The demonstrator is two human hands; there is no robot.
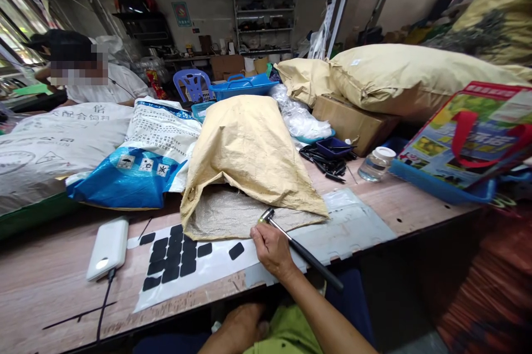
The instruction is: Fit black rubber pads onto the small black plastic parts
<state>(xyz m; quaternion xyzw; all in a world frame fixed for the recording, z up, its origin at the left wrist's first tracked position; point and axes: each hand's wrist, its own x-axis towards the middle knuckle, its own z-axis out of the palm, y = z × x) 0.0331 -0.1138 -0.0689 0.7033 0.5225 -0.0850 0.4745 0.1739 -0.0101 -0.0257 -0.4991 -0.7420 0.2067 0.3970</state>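
Observation:
My right hand is closed at the front edge of a yellow woven sack; what its fingers hold, if anything, is hidden. Just beyond the fist shows the head of a small hammer, its black handle slanting past the wrist and over the table edge. The sack lies with its mouth toward me, showing a pale lining. Low in the view, my left hand is near my lap, its fingers not clearly visible. Black rounded pads lie on a white sheet left of my right hand.
A white power bank with a cable lies at left. Printed sacks stand behind it. At right are black parts, a clear jar and a blue tray holding a printed bag. Another person sits across at left.

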